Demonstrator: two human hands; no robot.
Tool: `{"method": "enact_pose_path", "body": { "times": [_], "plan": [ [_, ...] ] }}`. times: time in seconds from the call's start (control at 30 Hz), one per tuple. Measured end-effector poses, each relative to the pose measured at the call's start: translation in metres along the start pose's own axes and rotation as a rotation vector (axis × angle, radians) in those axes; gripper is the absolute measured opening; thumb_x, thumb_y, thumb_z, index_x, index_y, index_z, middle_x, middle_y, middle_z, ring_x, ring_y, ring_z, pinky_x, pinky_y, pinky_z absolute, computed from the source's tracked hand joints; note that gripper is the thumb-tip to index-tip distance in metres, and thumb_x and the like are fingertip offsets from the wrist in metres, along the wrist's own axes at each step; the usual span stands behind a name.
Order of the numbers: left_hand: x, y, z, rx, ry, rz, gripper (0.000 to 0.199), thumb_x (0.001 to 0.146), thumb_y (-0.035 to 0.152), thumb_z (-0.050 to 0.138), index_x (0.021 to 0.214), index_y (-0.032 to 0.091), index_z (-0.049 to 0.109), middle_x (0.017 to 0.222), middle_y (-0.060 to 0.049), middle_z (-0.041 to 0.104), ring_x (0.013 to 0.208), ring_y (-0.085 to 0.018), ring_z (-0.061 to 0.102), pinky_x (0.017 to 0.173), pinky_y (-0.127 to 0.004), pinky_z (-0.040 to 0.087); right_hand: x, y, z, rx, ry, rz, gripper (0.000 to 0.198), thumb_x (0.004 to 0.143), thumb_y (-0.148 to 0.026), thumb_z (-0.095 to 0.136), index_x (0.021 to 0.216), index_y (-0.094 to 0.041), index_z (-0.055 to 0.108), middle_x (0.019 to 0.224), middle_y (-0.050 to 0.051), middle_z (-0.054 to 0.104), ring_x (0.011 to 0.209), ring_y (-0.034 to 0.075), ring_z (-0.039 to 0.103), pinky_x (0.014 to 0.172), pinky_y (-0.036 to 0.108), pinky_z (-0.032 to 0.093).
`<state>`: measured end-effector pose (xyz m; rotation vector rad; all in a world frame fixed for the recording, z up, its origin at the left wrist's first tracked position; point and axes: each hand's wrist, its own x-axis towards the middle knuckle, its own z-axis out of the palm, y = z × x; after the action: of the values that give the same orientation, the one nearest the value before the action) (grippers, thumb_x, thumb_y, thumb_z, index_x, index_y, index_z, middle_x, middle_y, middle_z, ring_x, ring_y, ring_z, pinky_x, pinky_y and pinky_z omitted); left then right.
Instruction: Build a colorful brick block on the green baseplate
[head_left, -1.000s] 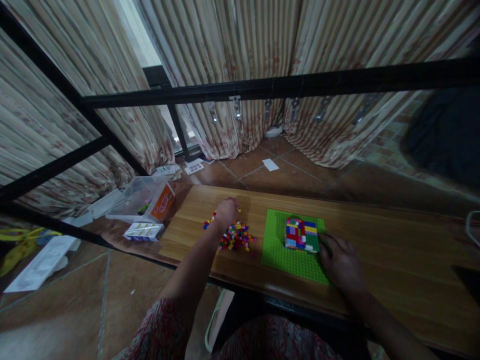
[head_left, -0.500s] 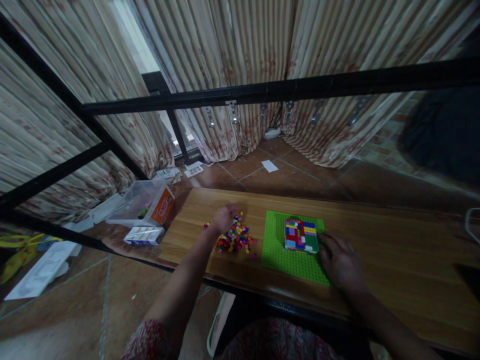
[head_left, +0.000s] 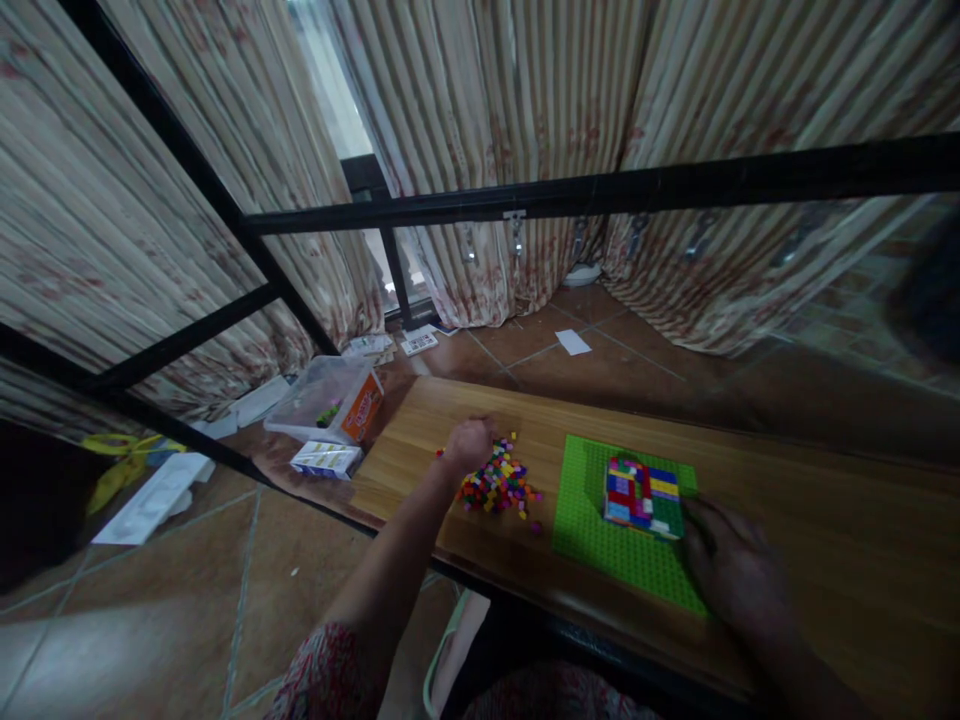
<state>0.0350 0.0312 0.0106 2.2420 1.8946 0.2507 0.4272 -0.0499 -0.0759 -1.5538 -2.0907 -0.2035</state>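
A loose pile of small colourful toy bricks [head_left: 495, 487] lies on the wooden table. Over its far left side is my left hand [head_left: 471, 445], fingers curled in and closed; whatever sits between the fingertips is hidden. To the right lies a green studded baseplate [head_left: 581, 500]. On it stands a low multicoloured block of stacked bricks [head_left: 643, 495], with red, blue, yellow and white pieces on top. My right hand [head_left: 739, 565] rests at the baseplate's right edge, thumb and fingers apart, fingertips close beside the stacked block.
The wooden table [head_left: 817, 520] runs off to the right. On the floor past its left end are a clear plastic tub [head_left: 315, 390] with an orange label and a small white-and-blue box [head_left: 328, 459]. A black metal rail [head_left: 570, 195] crosses before striped curtains [head_left: 525, 100].
The view has swung left, so everything sits further right in the picture. My left hand stays over the brick pile and my right hand stays beside the baseplate.
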Motion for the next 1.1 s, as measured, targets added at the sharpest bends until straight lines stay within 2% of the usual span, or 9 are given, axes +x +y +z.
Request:
{"method": "enact_pose_path", "body": {
  "times": [0.23, 0.43, 0.63, 0.8, 0.97, 1.1],
  "plan": [
    [-0.018, -0.002, -0.009, 0.007, -0.011, 0.096, 0.025, 0.080, 0.017, 0.056, 0.100, 0.023, 0.070, 0.105, -0.006, 0.069, 0.103, -0.019, 0.062, 0.098, -0.030, 0.045, 0.001, -0.001, -0.002, 0.009, -0.008, 0.030, 0.037, 0.091, -0.038, 0.042, 0.117, -0.021, 0.061, 0.113, 0.012, 0.063, 0.102, 0.029, 0.059, 0.091, 0.046, 0.046],
    [-0.019, 0.008, -0.011, 0.051, -0.034, -0.005, 0.036, 0.078, 0.018, 0.056, 0.111, 0.025, 0.069, 0.118, -0.008, 0.066, 0.113, -0.024, 0.057, 0.100, -0.037, 0.042, -0.001, 0.001, -0.002, 0.004, -0.013, 0.026, 0.039, 0.091, -0.039, 0.041, 0.118, -0.019, 0.061, 0.116, 0.013, 0.063, 0.104, 0.029, 0.058, 0.091, 0.045, 0.046],
    [-0.015, 0.013, -0.008, 0.056, -0.034, -0.038, 0.027, 0.076, 0.017, 0.056, 0.097, 0.021, 0.073, 0.114, -0.010, 0.068, 0.114, -0.029, 0.055, 0.100, -0.043, 0.039, 0.000, 0.000, -0.003, -0.010, -0.033, 0.039, 0.038, 0.091, -0.039, 0.041, 0.116, -0.018, 0.061, 0.114, 0.013, 0.064, 0.105, 0.029, 0.057, 0.092, 0.044, 0.044],
    [-0.015, 0.013, -0.008, 0.056, -0.029, -0.050, 0.022, 0.076, 0.017, 0.058, 0.093, 0.020, 0.071, 0.111, -0.009, 0.068, 0.112, -0.026, 0.056, 0.098, -0.040, 0.039, 0.000, 0.000, -0.001, 0.002, -0.032, 0.038, 0.039, 0.092, -0.040, 0.040, 0.117, -0.018, 0.061, 0.116, 0.013, 0.064, 0.106, 0.029, 0.057, 0.092, 0.044, 0.044],
    [-0.017, 0.017, -0.013, 0.052, -0.018, -0.037, 0.018, 0.077, 0.016, 0.057, 0.092, 0.017, 0.068, 0.108, -0.010, 0.068, 0.109, -0.026, 0.057, 0.100, -0.043, 0.038, 0.001, -0.001, -0.001, 0.010, -0.025, 0.066, 0.041, 0.091, -0.040, 0.040, 0.117, -0.018, 0.062, 0.117, 0.014, 0.063, 0.106, 0.029, 0.057, 0.092, 0.044, 0.043],
    [-0.026, 0.017, -0.021, -0.002, 0.006, -0.012, 0.018, 0.080, 0.018, 0.056, 0.094, 0.017, 0.066, 0.101, -0.009, 0.069, 0.099, -0.022, 0.061, 0.092, -0.035, 0.044, 0.002, -0.005, -0.003, 0.025, -0.019, 0.077, 0.039, 0.090, -0.038, 0.042, 0.118, -0.020, 0.063, 0.117, 0.013, 0.064, 0.106, 0.029, 0.057, 0.094, 0.045, 0.042]
  ]
}}
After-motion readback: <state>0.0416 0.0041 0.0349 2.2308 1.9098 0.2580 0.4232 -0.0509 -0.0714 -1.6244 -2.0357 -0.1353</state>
